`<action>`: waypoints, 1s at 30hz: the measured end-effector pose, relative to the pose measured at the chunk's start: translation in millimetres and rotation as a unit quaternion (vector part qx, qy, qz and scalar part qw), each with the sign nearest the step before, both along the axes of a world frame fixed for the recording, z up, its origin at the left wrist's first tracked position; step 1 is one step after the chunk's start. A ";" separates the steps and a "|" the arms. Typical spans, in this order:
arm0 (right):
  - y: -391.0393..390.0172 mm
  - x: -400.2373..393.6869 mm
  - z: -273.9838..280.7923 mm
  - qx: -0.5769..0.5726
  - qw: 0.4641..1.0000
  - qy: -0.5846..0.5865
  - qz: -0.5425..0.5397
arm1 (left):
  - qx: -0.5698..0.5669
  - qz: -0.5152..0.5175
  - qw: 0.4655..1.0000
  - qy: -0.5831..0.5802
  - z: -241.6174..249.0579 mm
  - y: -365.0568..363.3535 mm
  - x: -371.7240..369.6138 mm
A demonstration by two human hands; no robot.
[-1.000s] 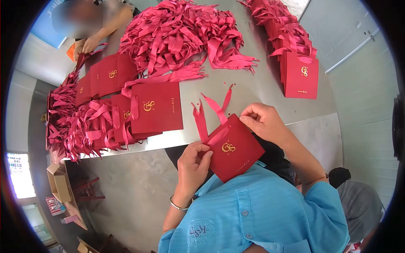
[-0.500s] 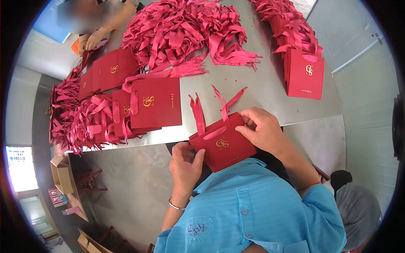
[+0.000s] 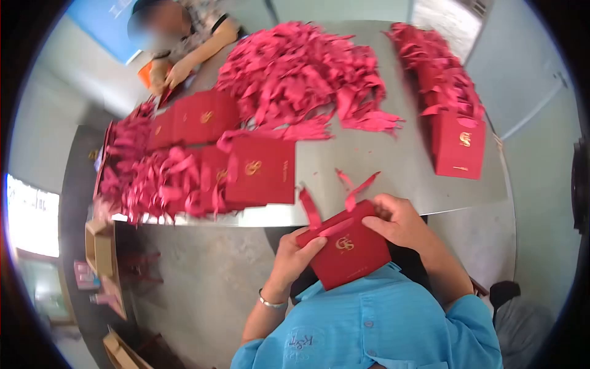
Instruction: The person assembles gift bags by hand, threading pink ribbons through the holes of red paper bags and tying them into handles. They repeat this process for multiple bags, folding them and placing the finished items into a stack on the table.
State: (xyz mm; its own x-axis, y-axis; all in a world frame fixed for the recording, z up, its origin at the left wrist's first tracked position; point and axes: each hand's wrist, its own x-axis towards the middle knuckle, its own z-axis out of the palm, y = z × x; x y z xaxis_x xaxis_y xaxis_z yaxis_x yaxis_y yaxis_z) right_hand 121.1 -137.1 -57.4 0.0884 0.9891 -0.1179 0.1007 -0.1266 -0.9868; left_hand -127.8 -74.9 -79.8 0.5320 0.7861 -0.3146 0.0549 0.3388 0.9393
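Observation:
A small red paper gift bag [image 3: 351, 263] with gold lettering is tilted just in front of my blue shirt, by the table's near edge. My left hand [image 3: 291, 257] pinches its upper left corner, thumb on the front face. At the upper right corner, my right hand [image 3: 401, 225] grips the bag with its thumb in front and fingers behind. Two pink ribbon ends [image 3: 358, 189] stick up beyond the bag's top edge, and a pink ribbon handle [image 3: 337, 228] lies across the front. The bag's back and my fingers behind it are hidden.
A metal table [image 3: 344, 158] bears a big heap of pink ribbons [image 3: 295, 74]. Red bags with ribbon handles [image 3: 261, 172] lie in rows at left; another row of bags [image 3: 460, 146] stands at right. Across the table, a co-worker's hands [image 3: 169, 77] handle something red. Cardboard boxes [image 3: 100, 249] stand lower left.
The view has shifted, so the table and bags appear lower and further right. More of the co-worker shows. Both my hands keep hold of the bag, my left thumb now nearer its ribbon handle.

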 end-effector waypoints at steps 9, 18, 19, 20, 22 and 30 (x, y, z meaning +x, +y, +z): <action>4.8 57.9 70.2 0.282 0.931 -0.203 -0.113 | 0.263 0.008 0.953 -0.151 38.4 42.9 47.8; -33.7 222.9 36.9 0.172 0.940 -0.101 -0.275 | 0.483 -0.087 0.863 0.117 3.7 42.1 110.0; -40.7 236.0 17.2 0.115 0.929 -0.166 -0.311 | 0.604 -0.084 0.782 0.131 3.3 40.3 114.9; -44.8 244.0 2.1 0.057 0.909 -0.228 -0.344 | 0.604 -0.084 0.782 0.128 1.3 39.0 117.5; -48.8 246.4 -18.9 0.108 0.906 -0.174 -0.369 | 0.646 -0.068 0.748 0.138 -4.6 36.1 118.1; -62.4 252.9 -32.7 0.144 0.837 -0.243 -0.468 | 0.657 -0.054 0.736 0.153 -8.7 30.4 120.6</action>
State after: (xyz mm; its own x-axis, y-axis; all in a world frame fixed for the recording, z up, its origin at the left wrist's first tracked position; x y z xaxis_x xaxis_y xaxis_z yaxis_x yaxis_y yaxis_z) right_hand 374.0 -199.6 -90.1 0.8090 0.4407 0.3890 0.4894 -0.1384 -0.8610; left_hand -7.2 -44.5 -88.5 0.6756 0.4771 0.5621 0.2927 -0.8733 0.3894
